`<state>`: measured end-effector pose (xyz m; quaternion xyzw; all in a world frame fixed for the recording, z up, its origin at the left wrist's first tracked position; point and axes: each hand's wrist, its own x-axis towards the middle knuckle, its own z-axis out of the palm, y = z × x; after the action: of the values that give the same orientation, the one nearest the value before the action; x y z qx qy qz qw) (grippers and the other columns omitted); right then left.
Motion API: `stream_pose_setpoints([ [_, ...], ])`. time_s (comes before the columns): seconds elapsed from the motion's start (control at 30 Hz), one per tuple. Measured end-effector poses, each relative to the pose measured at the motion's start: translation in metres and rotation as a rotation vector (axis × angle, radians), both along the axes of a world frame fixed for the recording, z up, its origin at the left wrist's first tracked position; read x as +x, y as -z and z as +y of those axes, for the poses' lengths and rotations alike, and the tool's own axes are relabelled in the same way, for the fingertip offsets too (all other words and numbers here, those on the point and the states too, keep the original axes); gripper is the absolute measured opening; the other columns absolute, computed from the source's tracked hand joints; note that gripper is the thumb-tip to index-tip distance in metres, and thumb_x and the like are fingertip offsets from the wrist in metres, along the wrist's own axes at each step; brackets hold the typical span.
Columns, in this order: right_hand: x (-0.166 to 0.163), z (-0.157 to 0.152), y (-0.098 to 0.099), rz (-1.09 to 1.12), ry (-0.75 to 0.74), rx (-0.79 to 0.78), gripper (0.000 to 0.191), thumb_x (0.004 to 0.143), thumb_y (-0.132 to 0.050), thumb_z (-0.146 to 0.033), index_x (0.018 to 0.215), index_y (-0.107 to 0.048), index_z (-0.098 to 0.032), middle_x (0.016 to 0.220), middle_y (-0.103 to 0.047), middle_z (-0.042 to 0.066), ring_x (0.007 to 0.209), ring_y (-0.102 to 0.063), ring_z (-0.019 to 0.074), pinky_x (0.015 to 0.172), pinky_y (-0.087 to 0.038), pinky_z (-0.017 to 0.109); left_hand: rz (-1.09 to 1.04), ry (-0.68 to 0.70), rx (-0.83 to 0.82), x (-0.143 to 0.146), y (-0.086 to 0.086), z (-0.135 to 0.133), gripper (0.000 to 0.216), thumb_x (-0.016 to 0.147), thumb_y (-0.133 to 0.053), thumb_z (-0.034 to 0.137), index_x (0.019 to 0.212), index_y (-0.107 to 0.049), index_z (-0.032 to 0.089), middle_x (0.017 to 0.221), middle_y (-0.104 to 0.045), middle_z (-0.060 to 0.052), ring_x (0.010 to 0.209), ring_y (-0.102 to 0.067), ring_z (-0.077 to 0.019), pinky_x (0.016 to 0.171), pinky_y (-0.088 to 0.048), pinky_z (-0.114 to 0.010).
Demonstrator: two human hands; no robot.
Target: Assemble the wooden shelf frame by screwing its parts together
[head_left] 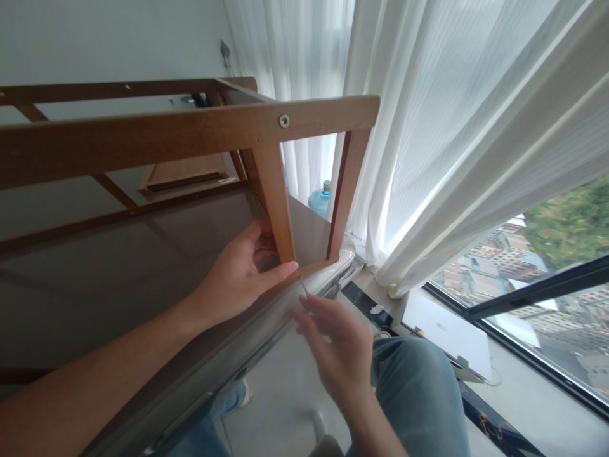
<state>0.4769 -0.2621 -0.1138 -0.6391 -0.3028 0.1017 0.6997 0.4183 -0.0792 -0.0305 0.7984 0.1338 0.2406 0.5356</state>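
A brown wooden frame (204, 124) stands on its side before me, with a bolt (284, 120) set in its upper rail. My left hand (242, 263) is closed around the foot of a short wooden post (272, 197), its thumb lying against the lower rail (318, 265). Just right of that thumb, a thin metal rod (303, 285) meets the lower rail at its edge. My right hand (333, 339), slightly blurred, holds the outer end of the rod at its fingertips. Whether the rod is a screw or a hex key is too small to tell.
White curtains (404, 139) hang behind the frame, by a window at right. A blue water jug (320, 200) stands beyond it. A white flat box (447, 330) lies by the sill. My knee (419, 393) is close to my right hand. A wooden panel (185, 171) lies behind.
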Motion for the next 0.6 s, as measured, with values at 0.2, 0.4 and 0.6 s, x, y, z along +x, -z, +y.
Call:
stream_pose_setpoints([
  [0.2,0.0022,0.001,-0.0044,-0.224,0.085,-0.017,0.018,0.087,-0.08,-0.018,0.104,-0.074,-0.021,0.095,-0.085,0.003,0.07,-0.082,0.0168,0.063,-0.066,0.017,0.015,-0.003,-0.009,0.0004,-0.0001,-0.0004,0.046,0.083,-0.081,0.034,0.12,-0.058,0.019,0.12,-0.071,-0.009,0.114,-0.071,-0.0272,0.1,-0.059,-0.044],
  [0.4,0.0066,-0.0003,-0.0087,-0.317,0.134,-0.043,0.009,0.088,-0.08,-0.021,0.096,-0.077,-0.019,0.083,-0.083,0.003,0.062,-0.079,0.0152,0.062,-0.065,0.019,0.003,0.001,-0.02,-0.0004,0.0027,0.0014,0.046,0.083,-0.081,0.034,0.121,-0.059,0.02,0.12,-0.071,-0.009,0.114,-0.07,-0.028,0.099,-0.059,-0.045],
  [0.6,0.0051,-0.0018,-0.0095,-0.193,0.093,-0.034,0.008,0.09,-0.079,-0.025,0.096,-0.079,-0.02,0.082,-0.082,0.004,0.066,-0.078,0.0168,0.064,-0.065,0.023,-0.009,0.013,-0.034,-0.0009,0.0033,0.0016,0.048,0.083,-0.082,0.033,0.122,-0.058,0.02,0.121,-0.07,-0.009,0.114,-0.07,-0.0273,0.098,-0.059,-0.043],
])
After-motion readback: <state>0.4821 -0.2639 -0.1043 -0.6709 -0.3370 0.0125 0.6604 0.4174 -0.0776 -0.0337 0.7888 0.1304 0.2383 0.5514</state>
